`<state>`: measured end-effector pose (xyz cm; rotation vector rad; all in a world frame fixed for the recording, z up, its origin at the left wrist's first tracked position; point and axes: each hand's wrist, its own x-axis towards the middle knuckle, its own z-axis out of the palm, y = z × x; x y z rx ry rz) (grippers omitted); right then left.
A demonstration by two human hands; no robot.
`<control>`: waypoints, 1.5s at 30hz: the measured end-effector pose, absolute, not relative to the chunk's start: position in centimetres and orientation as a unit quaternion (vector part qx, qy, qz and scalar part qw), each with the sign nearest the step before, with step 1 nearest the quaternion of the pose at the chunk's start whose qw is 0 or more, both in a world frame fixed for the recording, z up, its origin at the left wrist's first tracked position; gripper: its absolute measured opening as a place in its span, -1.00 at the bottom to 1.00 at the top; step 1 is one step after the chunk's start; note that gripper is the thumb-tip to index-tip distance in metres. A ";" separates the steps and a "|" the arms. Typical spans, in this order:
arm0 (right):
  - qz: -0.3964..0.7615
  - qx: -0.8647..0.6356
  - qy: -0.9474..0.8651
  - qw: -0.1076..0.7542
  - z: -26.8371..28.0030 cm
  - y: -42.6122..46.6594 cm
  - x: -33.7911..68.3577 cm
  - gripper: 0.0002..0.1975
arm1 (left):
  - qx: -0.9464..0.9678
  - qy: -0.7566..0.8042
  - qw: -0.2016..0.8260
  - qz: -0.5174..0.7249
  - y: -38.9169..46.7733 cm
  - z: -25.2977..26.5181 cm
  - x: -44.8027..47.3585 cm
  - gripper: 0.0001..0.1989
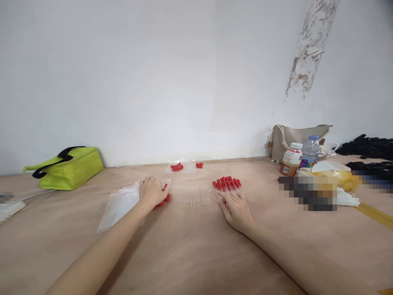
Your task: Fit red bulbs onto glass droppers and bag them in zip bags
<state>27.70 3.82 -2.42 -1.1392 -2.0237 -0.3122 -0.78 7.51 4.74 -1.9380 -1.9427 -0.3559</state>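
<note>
My left hand (151, 191) is closed at the edge of the clear plastic bags, with a red rubber bulb (165, 187) at its fingertips. More red bulbs (167, 198) lie beside and partly under that hand. Between my hands, a row of thin clear tubes (190, 196) lies side by side on the table. Fingers stretched forward, my right hand (238, 209) rests over the clear stems of several droppers with red bulbs (227, 182). The fingertips partly hide those stems.
Plastic bags (118, 205) lie left; another bag (184, 167) with red bulbs is near the wall. A lime-green bag (72, 168) stands far left. On the right are a drink bottle (291, 159), a clear bottle (311, 149), a beige bag (294, 133) and black items (368, 146).
</note>
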 end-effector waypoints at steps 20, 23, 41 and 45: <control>-0.062 -0.374 -0.844 0.380 -2.0 2.4 26.5 -0.85 | -0.839 -0.443 -0.098 -0.299 1.0 -0.4 2.4 -0.82; -0.059 -0.360 -0.844 0.394 -1.4 2.3 25.6 -0.85 | -0.825 -0.452 -0.119 -0.317 0.9 -0.3 2.7 -0.85; -0.035 -0.335 -0.870 0.361 -1.9 1.9 24.4 -0.87 | -0.796 -0.432 -0.250 -0.341 1.1 -1.0 3.8 -0.76; -0.033 -0.338 -0.868 0.362 -1.9 2.0 24.5 -0.85 | -0.786 -0.428 -0.268 -0.358 1.2 -1.3 3.6 -0.76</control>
